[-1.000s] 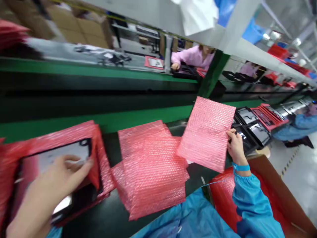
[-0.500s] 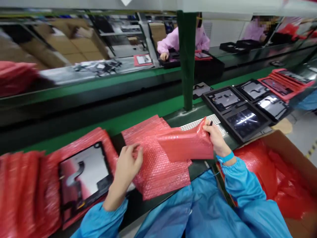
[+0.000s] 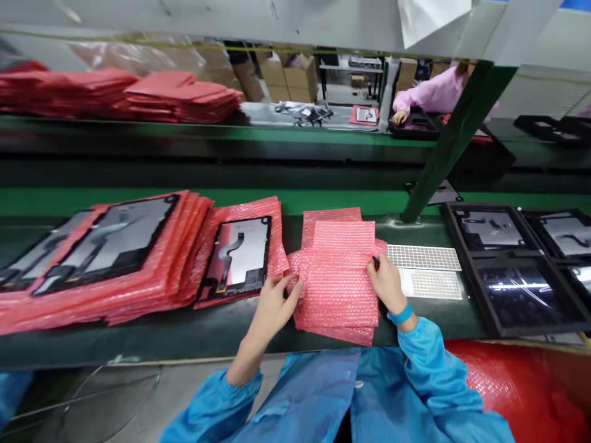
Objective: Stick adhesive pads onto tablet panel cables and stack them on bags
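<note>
A red bubble-wrap bag [image 3: 344,277] lies flat on a few more such bags in front of me. At its right edge, my right hand [image 3: 388,284] is closed on the edge, and a small black object [image 3: 376,263] pokes out between the fingers; its kind is unclear. My left hand [image 3: 276,307] is beside the bag's left edge, thumb and forefinger apart and the other fingers loosely curled. Just left of that hand, a tablet screen panel [image 3: 242,255] with a ribbon cable rests on another red bag.
Piled red bags [image 3: 157,264] with screen panels on top stand to the left. White grid label sheets [image 3: 423,257] and a black tray [image 3: 471,271] of panels lie right. A green post [image 3: 457,141] rises behind. Across the line sits a person in pink [image 3: 429,92].
The bag that my right hand held up and folded now lies flat on the stack. My view has turned left, showing more of the bag piles.
</note>
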A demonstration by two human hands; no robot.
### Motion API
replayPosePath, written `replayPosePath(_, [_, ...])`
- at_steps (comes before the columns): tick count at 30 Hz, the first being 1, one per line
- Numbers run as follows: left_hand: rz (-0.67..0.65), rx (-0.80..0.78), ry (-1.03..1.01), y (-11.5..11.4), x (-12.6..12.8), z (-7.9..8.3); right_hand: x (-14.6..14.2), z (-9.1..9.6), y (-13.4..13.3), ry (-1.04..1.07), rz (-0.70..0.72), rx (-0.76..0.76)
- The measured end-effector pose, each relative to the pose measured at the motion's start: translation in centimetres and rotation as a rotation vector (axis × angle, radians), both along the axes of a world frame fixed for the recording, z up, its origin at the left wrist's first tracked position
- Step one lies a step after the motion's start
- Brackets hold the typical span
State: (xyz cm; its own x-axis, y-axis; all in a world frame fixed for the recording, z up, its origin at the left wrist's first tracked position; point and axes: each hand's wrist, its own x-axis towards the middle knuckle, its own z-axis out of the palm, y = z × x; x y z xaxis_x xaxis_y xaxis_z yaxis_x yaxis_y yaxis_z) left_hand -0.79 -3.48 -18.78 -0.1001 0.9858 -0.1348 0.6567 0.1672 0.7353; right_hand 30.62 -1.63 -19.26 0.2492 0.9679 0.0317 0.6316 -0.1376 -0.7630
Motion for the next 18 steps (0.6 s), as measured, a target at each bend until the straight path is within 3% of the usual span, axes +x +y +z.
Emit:
replayPosePath(5, [0.192,-0.115,-0.266,-0.2,-0.1,-0.1,1.3,-0.2,0.0,-0.125,-0.052,-0.065])
replayPosePath(11, [0.097,-0.243,-0.666,1.1,3.6,1.4,0.9,-0.6,0.6,-0.131,0.1,-0.046])
replayPosePath(18, [0.163,-0.205,-0.798,2.0,5.2,2.7,1.1,-1.3,1.0,0.001,0.164,0.043])
